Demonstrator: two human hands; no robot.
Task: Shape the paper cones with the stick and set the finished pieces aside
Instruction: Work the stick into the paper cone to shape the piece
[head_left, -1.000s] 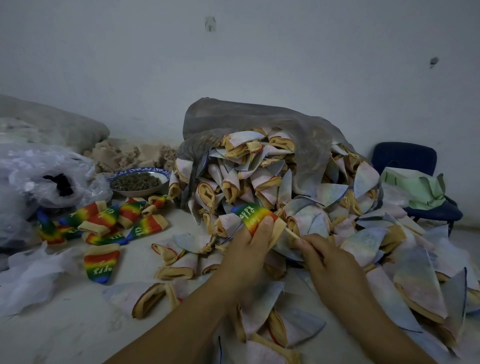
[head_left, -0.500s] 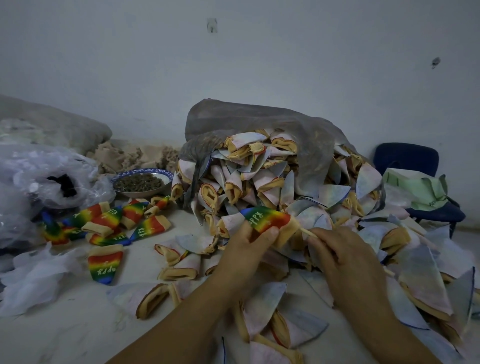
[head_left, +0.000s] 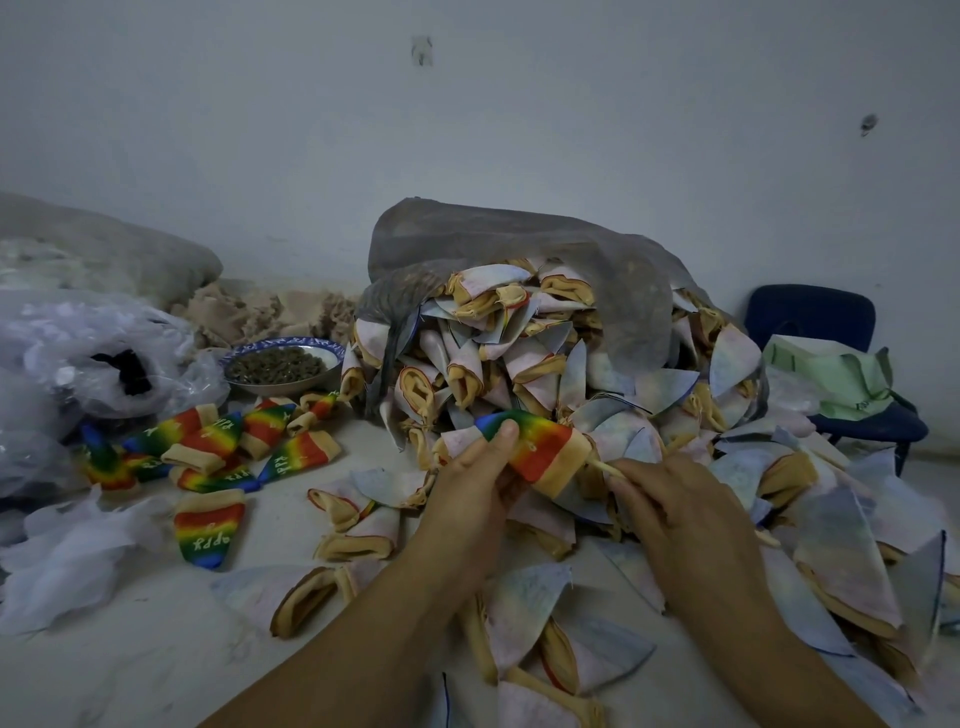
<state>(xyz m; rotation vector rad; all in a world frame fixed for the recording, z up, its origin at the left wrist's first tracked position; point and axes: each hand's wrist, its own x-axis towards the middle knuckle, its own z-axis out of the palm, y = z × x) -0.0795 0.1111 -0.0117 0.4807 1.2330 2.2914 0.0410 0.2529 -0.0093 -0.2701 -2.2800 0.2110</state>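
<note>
The left hand (head_left: 475, 486) is pinching the rainbow cone (head_left: 540, 449), the right hand (head_left: 680, 514) is gripping the stick (head_left: 607, 466) entering its mouth (easing tipward gently is probably safest)

Cone (head_left: 535, 447): seen as matt, soft, fabric-like.
Stick (head_left: 605, 466): pale, smooth, seemingly wood.
Sack (head_left: 519, 244): thin grey translucent plastic, crinkled.
Bowl (head_left: 283, 388): glazed, glossy rim is shown.

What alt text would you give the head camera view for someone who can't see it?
A person's left hand holds a rainbow cone while the right hand holds a stick in its open tan end. Behind them a heap of pale cones spills from a grey bag, and more rainbow cones lie at the left near a bowl.
</note>
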